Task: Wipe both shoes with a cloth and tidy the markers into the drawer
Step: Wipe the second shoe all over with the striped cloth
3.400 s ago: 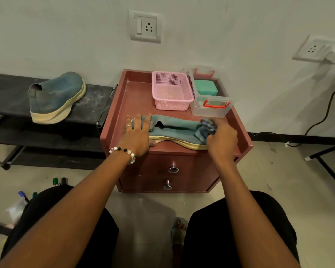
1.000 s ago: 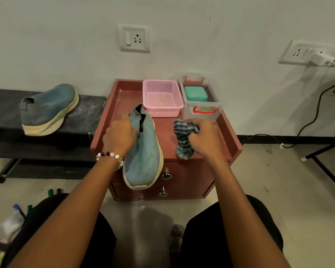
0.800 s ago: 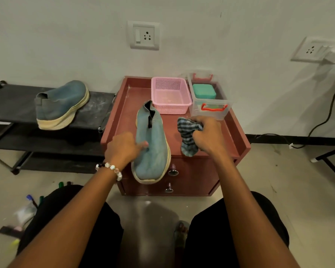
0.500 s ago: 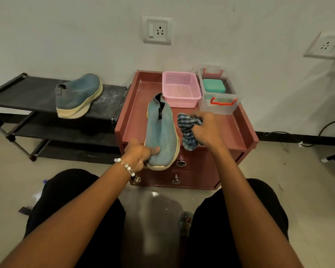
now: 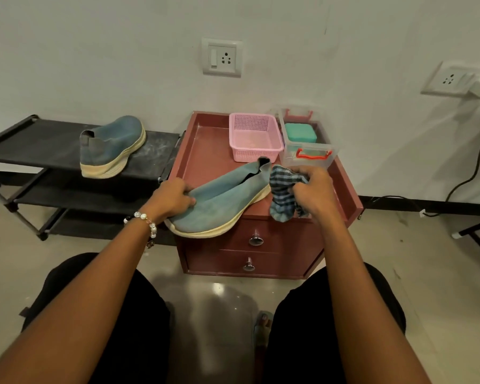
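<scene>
1. Blue shoe (image 5: 219, 202) lying slantwise on the red cabinet worktop (image 5: 205, 151), toe overhanging the near edge.
2. Gripped at the toe by left hand (image 5: 172, 199); striped cloth (image 5: 284, 194) bunched in right hand (image 5: 313, 189).
3. Best steadied firmly, then wiped heel to toe.
4. Second shoe (image 5: 110, 146) waiting on the left rack (image 5: 39, 145).

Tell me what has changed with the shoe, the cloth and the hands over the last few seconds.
The shoe on the cabinet was turned from lying sideways to toe-toward-the-person, and now sits diagonally, toe overhanging the front edge. The left hand shifted from its heel end to gripping the toe. The right hand lifted the striped cloth off the shoe and holds it beside the heel. The second shoe, pink basket and clear box stayed put.
</scene>
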The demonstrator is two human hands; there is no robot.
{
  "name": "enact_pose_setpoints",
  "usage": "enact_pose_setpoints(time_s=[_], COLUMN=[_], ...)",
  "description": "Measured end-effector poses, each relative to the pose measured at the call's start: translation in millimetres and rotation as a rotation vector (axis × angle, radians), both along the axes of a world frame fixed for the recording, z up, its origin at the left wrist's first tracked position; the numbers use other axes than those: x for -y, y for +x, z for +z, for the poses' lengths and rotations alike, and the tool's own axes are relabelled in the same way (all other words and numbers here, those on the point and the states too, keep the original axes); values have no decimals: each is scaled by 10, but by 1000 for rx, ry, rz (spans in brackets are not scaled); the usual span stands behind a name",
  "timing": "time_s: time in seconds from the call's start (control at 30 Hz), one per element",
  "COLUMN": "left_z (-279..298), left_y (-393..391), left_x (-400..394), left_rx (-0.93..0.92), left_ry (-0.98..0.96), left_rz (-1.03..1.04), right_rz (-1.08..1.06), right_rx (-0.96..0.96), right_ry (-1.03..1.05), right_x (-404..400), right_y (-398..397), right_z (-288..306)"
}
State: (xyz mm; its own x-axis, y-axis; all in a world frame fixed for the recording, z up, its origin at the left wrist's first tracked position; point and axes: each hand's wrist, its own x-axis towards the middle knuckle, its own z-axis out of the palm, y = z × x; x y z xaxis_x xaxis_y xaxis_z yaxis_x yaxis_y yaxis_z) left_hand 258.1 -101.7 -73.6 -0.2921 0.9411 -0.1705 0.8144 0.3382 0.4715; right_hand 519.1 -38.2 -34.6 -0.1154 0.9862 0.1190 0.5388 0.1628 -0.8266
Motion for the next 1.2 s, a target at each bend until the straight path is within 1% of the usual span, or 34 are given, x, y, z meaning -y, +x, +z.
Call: enact_pose_setpoints(time_s=[0.07,0.13,0.33,0.4,0.47,0.5,0.53,0.6,0.67,0.7,0.77,0.8,0.87,0.9,0.93,1.0,1.03,1.07,1.13,1.2], left_z=[-17,-36,35,102,162,177,176,125,22,-49,-195,-265,-375,-416,-448,-498,-515,-524,-530,-513], left_y=[88,176,266,252,231,213,189,120,50,25,6,11,43,60,78,100,103,102,95,83], left_x=[-176,-353,-648,-618,-532,-469,-401,-287,-222,-209,-198,-192,-166,-155,-144,-129,-126,-126,-125,-128], left_rx=[-17,-58,12,80,101,71,3,-190,-306,-344,-417,-445,-503,-532,-557,-600,-625,-651,-705,-751], left_ry=[32,96,311,385,430,410,354,179,26,-16,-67,-78,-66,-45,-24,1,5,5,13,19], left_rz=[-116,-176,-146,-109,-103,-126,-162,-243,-292,-302,-309,-305,-283,-270,-257,-238,-234,-232,-226,-231], right_rz=[16,44,33,51,70,77,81,86,126,139,117,94,86,129,202,392,482,545,571,479], right_rx=[19,37,92,87,48,16,-19,-83,-93,-51,109,194,336,410,495,683,751,775,758,853], right_ry=[0,-5,-14,4,53,90,135,249,390,477,644,687,712,694,633,446,377,361,389,404], right_x=[-10,-41,-114,-97,-69,-46,-22,27,69,74,61,54,55,83,126,236,266,261,149,27], right_y=[28,56,104,59,-36,-103,-177,-326,-465,-528,-644,-702,-837,-904,-973,-1078,-1086,-1055,-921,-781], right_z=[18,11,-43,-51,-60,-63,-70,-86,-124,-163,-270,-335,-476,-542,-597,-722,-784,-810,-783,-755])
